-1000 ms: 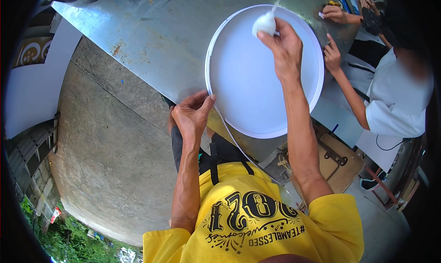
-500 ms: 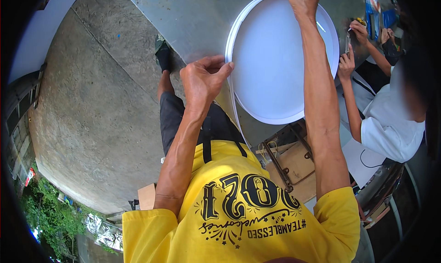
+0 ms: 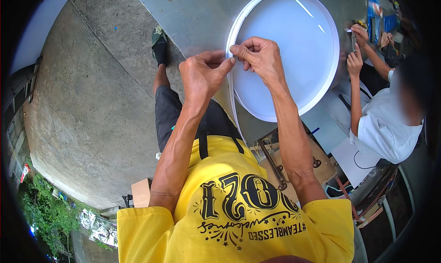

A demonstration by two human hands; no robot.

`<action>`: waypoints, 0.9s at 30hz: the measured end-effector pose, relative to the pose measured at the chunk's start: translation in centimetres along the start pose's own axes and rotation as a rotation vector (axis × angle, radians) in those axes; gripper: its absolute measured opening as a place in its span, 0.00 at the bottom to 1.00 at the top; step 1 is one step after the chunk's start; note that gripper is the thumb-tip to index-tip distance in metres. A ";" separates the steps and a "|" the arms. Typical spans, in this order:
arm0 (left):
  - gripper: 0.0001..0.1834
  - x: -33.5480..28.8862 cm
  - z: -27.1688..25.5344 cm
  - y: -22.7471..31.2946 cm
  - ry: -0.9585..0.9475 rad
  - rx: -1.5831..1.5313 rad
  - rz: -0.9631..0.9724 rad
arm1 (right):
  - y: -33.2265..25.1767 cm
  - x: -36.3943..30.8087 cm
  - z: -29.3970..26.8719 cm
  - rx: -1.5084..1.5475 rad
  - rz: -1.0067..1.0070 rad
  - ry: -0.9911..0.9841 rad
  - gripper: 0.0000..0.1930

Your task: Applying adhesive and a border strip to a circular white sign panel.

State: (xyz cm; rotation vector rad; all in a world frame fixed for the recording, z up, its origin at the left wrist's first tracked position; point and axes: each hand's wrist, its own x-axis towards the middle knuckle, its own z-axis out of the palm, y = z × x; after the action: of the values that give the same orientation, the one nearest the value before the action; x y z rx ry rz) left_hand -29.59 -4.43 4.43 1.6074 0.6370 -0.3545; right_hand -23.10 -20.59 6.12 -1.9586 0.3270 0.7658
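A large round white disc (image 3: 289, 75) with a raised rim lies on the grey metal table (image 3: 193, 19). Along its left rim runs a thin white strip (image 3: 234, 109), whose loose tail hangs down toward my waist. My left hand (image 3: 202, 77) pinches the strip between thumb and fingers at the left edge of the rim. Beside it, my right hand (image 3: 264, 61) hovers over the disc's left side, thumb and forefinger closed together at the same spot on the rim. Whatever sits between the right fingertips is too small to make out.
On the right a co-worker in a white shirt (image 3: 390, 134) holds a small tool in both hands. Near my right forearm stands a brown board with a metal frame (image 3: 275, 169). Blue packets (image 3: 389, 23) lie at the far right. Concrete floor (image 3: 92, 107) spreads to the left.
My right hand has come from the disc's far edge back to its left rim, beside my left hand. The left hand keeps its pinch on the strip at nearly the same place.
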 end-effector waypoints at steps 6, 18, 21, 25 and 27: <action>0.17 0.0 0.0 0.1 0.006 0.002 0.009 | 0.1 0.5 0.2 -0.040 0.022 0.011 0.18; 0.18 0.0 -0.1 0.0 0.021 0.040 0.045 | 0.6 0.9 0.2 0.020 0.024 -0.029 0.18; 0.18 0.0 -0.1 0.0 0.026 0.030 0.032 | 0.9 0.8 -0.6 0.146 -0.005 -0.055 0.20; 0.17 -0.1 -0.1 -0.3 0.031 0.034 0.033 | -0.3 2.8 -1.6 0.254 -0.099 0.024 0.25; 0.17 0.0 -0.1 -0.1 0.032 0.014 0.026 | -0.8 3.4 -1.4 0.260 -0.089 0.051 0.26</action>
State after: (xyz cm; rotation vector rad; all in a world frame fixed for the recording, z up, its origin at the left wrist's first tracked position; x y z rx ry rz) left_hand -29.65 -4.35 4.33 1.6356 0.6384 -0.3153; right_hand -19.54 -21.11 5.01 -1.7370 0.3493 0.5860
